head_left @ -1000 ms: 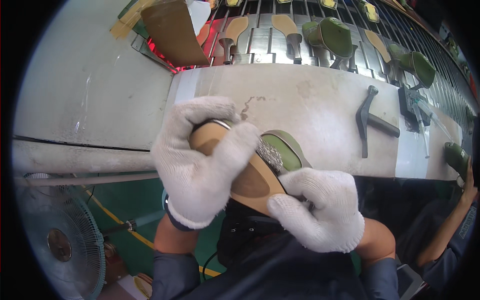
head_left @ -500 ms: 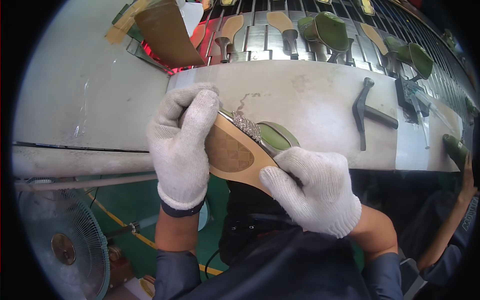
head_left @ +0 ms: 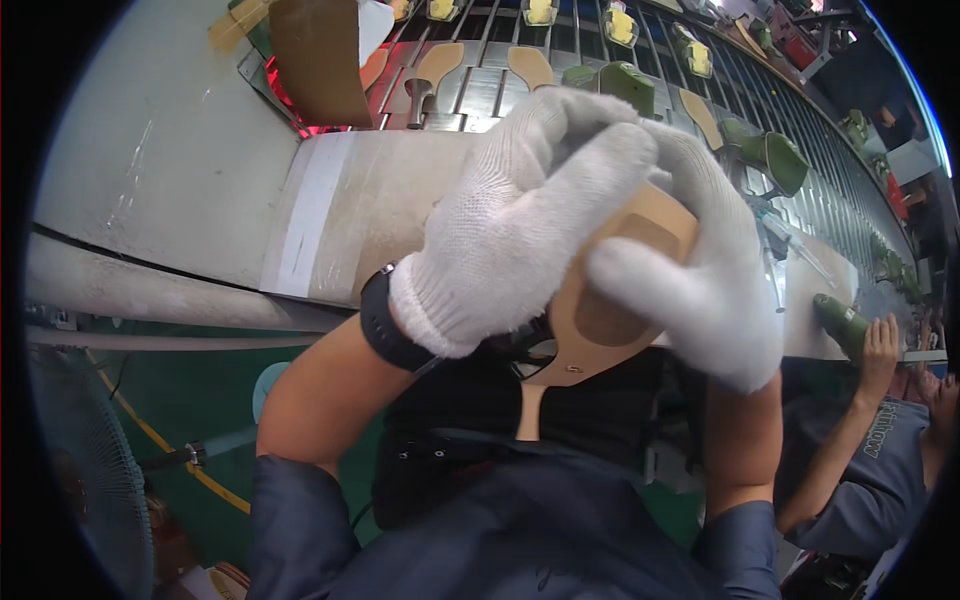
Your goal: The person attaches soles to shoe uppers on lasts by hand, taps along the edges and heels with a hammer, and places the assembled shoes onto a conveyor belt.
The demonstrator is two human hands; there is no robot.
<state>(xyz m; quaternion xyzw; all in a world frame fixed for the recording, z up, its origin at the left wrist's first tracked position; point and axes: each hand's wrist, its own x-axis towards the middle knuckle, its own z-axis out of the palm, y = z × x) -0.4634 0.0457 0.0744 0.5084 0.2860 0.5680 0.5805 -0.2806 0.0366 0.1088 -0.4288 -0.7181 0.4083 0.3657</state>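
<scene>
My two hands, both in white knit gloves, grip a high-heeled sandal (head_left: 570, 350) in front of me. Its tan sole faces me, with a darker textured patch under the forefoot and a slim tan heel pointing down. My left hand (head_left: 510, 225) closes over the toe end from the left, thumb stretched along the sole's edge. Round the other side wraps my right hand (head_left: 720, 275), its thumb on the sole and smeared by motion. The sandal's upper is mostly hidden by the sole and gloves.
A pale worktable (head_left: 390, 180) lies under my hands. Beyond it a slatted metal conveyor (head_left: 480, 90) carries tan soles and green shoes (head_left: 770, 160). A brown board (head_left: 320, 65) stands far left, a fan (head_left: 90, 490) lower left. At right, a person's hand (head_left: 880, 350) touches a green shoe.
The sandal has swung round and moved right, its heel now pointing down. My left hand has moved right onto the toe end; my right hand has shifted up and right. The hammer is now out of sight.
</scene>
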